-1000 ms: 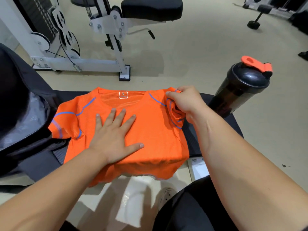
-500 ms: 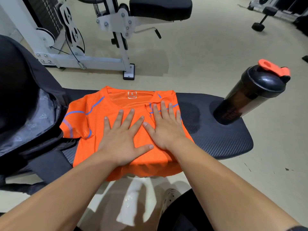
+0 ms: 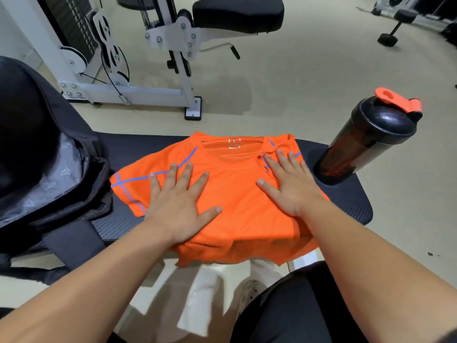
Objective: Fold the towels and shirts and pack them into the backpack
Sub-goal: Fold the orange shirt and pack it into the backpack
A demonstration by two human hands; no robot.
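An orange shirt (image 3: 237, 194) with blue stripes lies collar-away on a black padded bench (image 3: 346, 206). Its right sleeve is folded inward; the left sleeve spreads out toward the backpack. My left hand (image 3: 178, 201) presses flat on the shirt's left half with fingers spread. Flat on the folded right side rests my right hand (image 3: 289, 184). The black backpack (image 3: 42, 169) stands open at the bench's left end, grey lining showing.
A black shaker bottle (image 3: 371, 139) with an orange lid stands on the bench's right end, close to my right hand. A white weight machine (image 3: 138, 90) stands on the beige floor beyond. Something white (image 3: 200, 300) lies on the floor below the bench.
My right hand folded the right sleeve inward, let it go and laid flat on it, then slid rightward along the fold. My left hand stayed pressed on the shirt.
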